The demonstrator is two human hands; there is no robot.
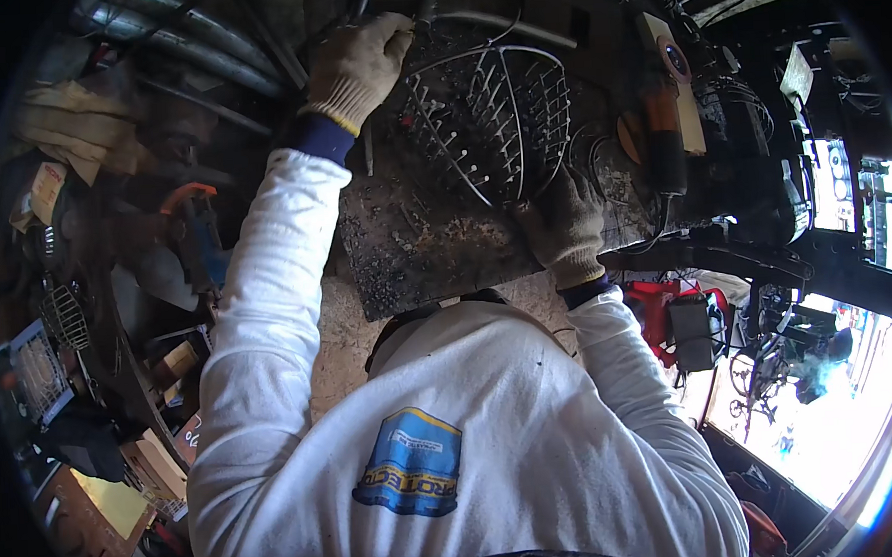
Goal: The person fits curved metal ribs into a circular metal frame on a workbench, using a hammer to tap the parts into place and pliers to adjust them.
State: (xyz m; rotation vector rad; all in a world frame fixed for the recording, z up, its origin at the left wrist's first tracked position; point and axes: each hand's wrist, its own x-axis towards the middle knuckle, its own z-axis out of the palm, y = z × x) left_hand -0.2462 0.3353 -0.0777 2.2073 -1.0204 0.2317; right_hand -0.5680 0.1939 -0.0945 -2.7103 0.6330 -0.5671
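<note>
A rounded metal wire frame (pixel 514 111) with rows of short welded rods lies on the dark workbench (pixel 425 264). My right hand (pixel 566 223), in a soiled knit glove, closes on the frame's near right end. Farther off, beyond the frame's left side, my left hand (pixel 362 68) wears a pale knit glove with its fingers curled in. What those fingers hold is hidden; dark metal parts stand just past them. A pale metal tube (pixel 505 25) lies across the bench behind the frame.
To the right of the frame lies an orange and black angle grinder (pixel 664 135) with its cord. Dark grit covers the bench's near left corner. At the left are a blue and orange tool (pixel 197 230) and brown work gloves (pixel 81 125). A red item (pixel 657 314) sits below the bench's right side.
</note>
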